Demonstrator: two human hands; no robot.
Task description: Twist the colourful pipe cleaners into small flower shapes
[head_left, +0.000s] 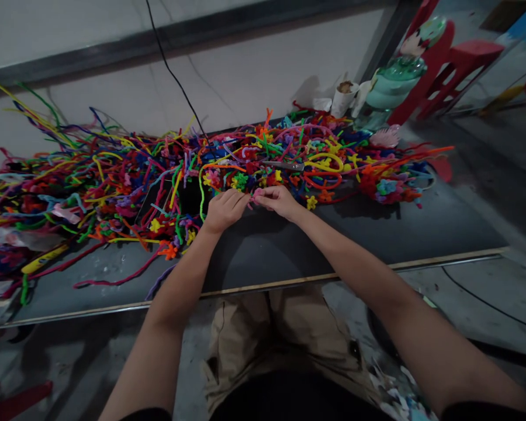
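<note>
Between my two hands is a small pink pipe cleaner (258, 195), bent into a compact shape. My left hand (227, 209) pinches one end of it, with the fingers curled and the tips partly hidden. On the other side, my right hand (278, 202) grips the pink piece between thumb and fingertips. Both hands are above the front part of the dark table (272, 251). Just beyond them lie scissors with yellow handles (324, 165), amid a heap of colourful pipe cleaners (127, 169). A yellow pipe cleaner flower (311, 202) rests right of my right hand.
The heap runs along the wall. A yellow-handled tool (46, 259) lies at the left. A bundle of pipe cleaner flowers (388, 184), a green figure-topped bottle (392, 82) and a paper cup (344, 98) are at the right. A black cable (170, 67) hangs behind.
</note>
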